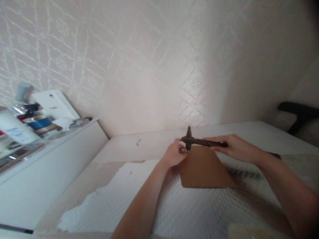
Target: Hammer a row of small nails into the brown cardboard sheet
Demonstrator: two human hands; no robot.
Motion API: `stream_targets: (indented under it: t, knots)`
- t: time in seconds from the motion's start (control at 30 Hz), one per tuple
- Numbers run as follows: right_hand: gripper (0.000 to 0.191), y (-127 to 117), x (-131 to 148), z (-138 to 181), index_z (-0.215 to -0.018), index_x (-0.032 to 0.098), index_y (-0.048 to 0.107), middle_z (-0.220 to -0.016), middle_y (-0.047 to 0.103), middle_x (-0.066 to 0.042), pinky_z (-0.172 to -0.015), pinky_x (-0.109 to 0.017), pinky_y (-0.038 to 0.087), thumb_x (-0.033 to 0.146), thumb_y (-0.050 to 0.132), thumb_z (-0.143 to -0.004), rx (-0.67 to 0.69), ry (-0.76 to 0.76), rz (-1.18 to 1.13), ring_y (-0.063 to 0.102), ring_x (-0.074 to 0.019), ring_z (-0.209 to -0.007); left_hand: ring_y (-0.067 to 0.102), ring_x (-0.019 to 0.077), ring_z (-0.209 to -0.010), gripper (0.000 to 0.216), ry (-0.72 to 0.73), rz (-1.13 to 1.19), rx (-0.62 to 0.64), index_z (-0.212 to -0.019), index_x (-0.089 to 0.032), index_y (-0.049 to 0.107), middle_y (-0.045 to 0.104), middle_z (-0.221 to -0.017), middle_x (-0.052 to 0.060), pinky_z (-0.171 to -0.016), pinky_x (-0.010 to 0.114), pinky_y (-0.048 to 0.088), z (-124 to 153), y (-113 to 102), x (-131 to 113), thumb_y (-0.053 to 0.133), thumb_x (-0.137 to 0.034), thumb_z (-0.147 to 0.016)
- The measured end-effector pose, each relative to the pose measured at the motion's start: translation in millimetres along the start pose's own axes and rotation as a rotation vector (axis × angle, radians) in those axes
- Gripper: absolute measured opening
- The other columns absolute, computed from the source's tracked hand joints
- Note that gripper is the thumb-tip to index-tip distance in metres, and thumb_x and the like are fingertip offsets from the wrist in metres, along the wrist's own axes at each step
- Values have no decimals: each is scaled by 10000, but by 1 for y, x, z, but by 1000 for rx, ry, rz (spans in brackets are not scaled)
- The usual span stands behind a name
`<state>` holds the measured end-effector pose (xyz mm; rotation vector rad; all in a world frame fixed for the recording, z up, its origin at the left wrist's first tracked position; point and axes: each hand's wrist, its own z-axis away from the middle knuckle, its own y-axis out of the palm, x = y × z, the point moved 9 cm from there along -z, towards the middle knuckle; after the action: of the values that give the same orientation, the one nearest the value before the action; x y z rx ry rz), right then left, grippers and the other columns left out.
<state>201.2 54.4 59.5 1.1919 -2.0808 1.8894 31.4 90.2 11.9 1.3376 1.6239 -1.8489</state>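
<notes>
A hammer [199, 142] with a dark, worn handle is gripped in my right hand [230, 145], its fingers closed near the handle's end. The hammer head hovers over or touches the far left corner of a brown board [204, 169]; I cannot tell which. My left hand [174, 153] is at that same corner, thumb and fingers pinched about a small shiny metal piece [184, 150]. The exact shape of this piece is too small to make out. Beneath the board lies silvery bubble-textured sheeting [119, 199].
Several tiny dark metal bits [138, 142] lie on the white surface left of my hands. A white cabinet [62, 166] at left carries a bottle [17, 129], tape rolls [41, 122] and a white box [56, 104]. A black armrest [299, 109] stands at right; patterned wallpaper [149, 66] rises behind.
</notes>
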Motion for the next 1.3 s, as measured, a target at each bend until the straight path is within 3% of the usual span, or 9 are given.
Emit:
stream_targets:
  t: [0.6,1.3]
  knots:
    - [398,2,-2,-2,-1185,321,599,-1176,614,39,-923,-352,456,397,512,-805,1,18,-15,597,-253,-1035,593,169,-850,521,6,-5,11,-1138,-176,413,588,-955,53,-790,308,466,-1,1,2,604,-111,-658]
    - [411,1,0,-1,-1201,277,589,-1160,632,-6,-882,-364,467,403,505,-819,10,25,-4,616,-243,-989,598,173,-845,485,1,-15,15,-1105,-183,426,595,-949,50,-772,309,468,-2,1,2,601,-118,-657]
